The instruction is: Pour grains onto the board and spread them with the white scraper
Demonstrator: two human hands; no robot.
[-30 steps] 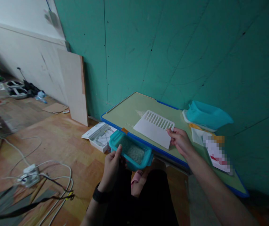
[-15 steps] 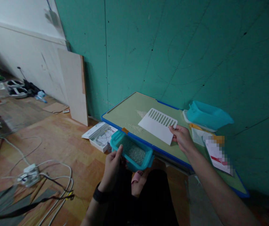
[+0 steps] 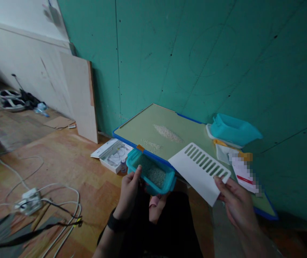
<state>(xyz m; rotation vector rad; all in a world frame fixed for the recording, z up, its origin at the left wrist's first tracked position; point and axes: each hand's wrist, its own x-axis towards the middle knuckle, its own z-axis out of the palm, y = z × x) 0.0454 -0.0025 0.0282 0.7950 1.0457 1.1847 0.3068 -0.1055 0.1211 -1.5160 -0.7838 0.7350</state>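
- Grip of the left hand clasps the teal tub, thumb over its rim, beside the edge of the counter; open side up, presumably so the grains inside don't spill.
- Right hand pinches the slotted white panel by one corner, which seems to leave its plain edge free.
- Pale flecks lie on the counter.

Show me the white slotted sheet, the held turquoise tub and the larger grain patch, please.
White slotted sheet (image 3: 199,173): head view, solid, unslotted part.
Held turquoise tub (image 3: 170,180): head view, right end.
Larger grain patch (image 3: 168,133): head view, middle.
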